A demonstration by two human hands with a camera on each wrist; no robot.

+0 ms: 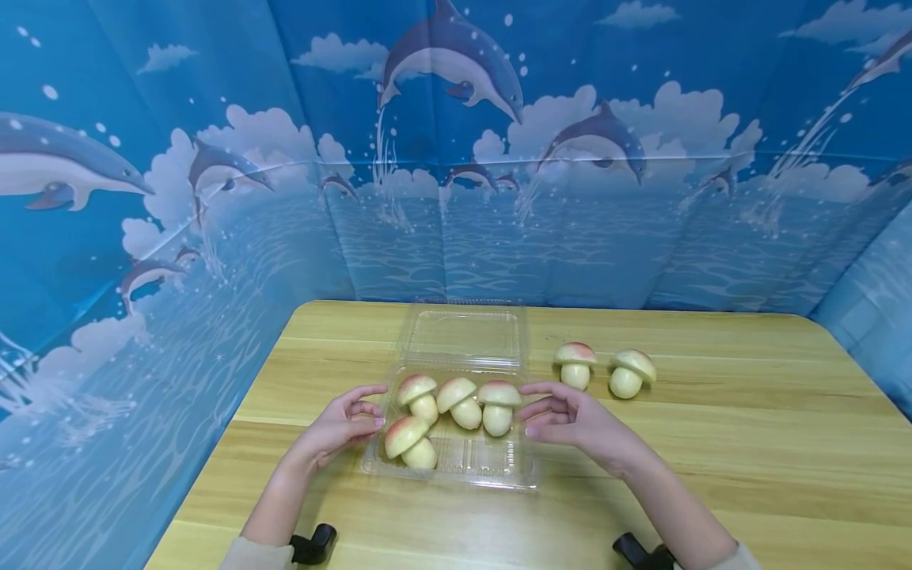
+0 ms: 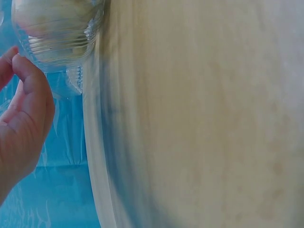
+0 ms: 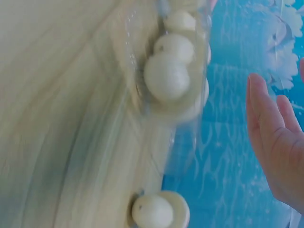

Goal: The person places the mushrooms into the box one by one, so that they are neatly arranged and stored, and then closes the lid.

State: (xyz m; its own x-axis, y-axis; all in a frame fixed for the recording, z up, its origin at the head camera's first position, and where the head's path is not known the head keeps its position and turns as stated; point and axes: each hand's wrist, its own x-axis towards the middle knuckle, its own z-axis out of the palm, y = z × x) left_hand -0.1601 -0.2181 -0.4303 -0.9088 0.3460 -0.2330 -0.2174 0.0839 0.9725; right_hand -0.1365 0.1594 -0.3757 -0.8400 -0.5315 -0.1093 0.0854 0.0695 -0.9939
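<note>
Closest to my remote viewpoint, at the near side of the worktop [image 1: 748,427], I see the person's pale sleeves [image 1: 258,554] and a black wrist mount [image 1: 313,545] beside each forearm. Just beyond lies a clear plastic container [image 1: 473,463], open, toward the left half of the worktop. In its near left corner one mushroom-shaped piece [image 1: 406,438] lies tilted, its cream cap blushed red. The left hand [image 1: 342,427] is at the container's left wall, fingers loosely bent and parted; I cannot tell whether the tips touch the plastic. The right hand [image 1: 580,419] faces it at the right wall, fingers extended and thumb apart, pinching nothing; contact there is also unclear to me. Between the hands, farther in, I see a row of three more mushrooms [image 1: 457,393] close together in the container, the right one most upright. Farther right, outside it, two similar mushrooms [image 1: 574,356] stand on the worktop, slightly apart. Beyond the row, the container's clear lid [image 1: 466,336] is folded back, and behind the worktop hangs a blue curtain [image 1: 499,253] printed with dolphins, clouds and waves.
</note>
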